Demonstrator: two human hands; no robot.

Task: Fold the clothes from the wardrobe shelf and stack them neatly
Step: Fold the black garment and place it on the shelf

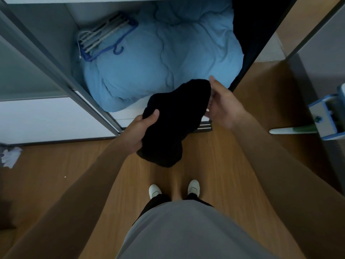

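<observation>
A bunched black garment (173, 120) hangs in the air in front of the open wardrobe, above the wooden floor. My left hand (139, 130) grips its left edge, thumb on top and fingers curled underneath. On the garment's upper right side, my right hand (223, 107) has its thumb up along the edge. Its fingers go behind the cloth, so how they hold it is hidden. The lower end of the garment droops below my left hand.
A light blue duvet (164, 58) fills the wardrobe's bottom compartment, with a bundle of hangers (104, 37) on its left. The sliding door frame (56, 64) runs diagonally at left. A blue and white mop (324, 116) stands at right. Crumpled paper (10, 156) lies on the floor at left.
</observation>
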